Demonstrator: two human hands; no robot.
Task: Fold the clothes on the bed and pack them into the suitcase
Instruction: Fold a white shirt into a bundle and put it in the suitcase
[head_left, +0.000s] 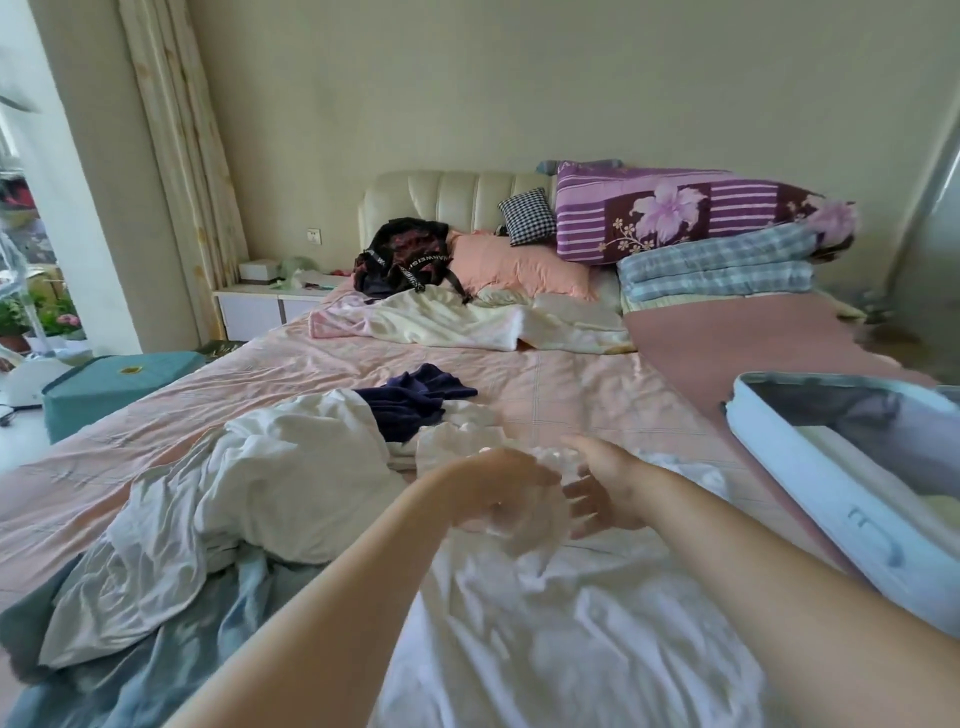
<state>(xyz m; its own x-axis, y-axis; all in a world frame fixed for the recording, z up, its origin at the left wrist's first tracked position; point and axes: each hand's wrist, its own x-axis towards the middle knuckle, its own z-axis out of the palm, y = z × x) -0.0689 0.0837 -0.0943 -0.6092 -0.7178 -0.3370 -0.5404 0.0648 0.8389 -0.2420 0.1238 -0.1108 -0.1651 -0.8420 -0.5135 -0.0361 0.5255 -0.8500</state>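
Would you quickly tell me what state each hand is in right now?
Left hand: cannot be told, blurred against the white garment.
Right hand: open, fingers spread.

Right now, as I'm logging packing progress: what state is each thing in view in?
suitcase: open.
white clothes: unfolded, crumpled.
navy garment: unfolded, crumpled.
quilts: folded, stacked.
left hand: blurred at the white clothes, grip unclear.
right hand: open, fingers spread.

We have one wide head-worn view, looking forward and down along the bed (571, 374) toward the headboard (452, 197) at upper centre, its near end close at the bottom edge.
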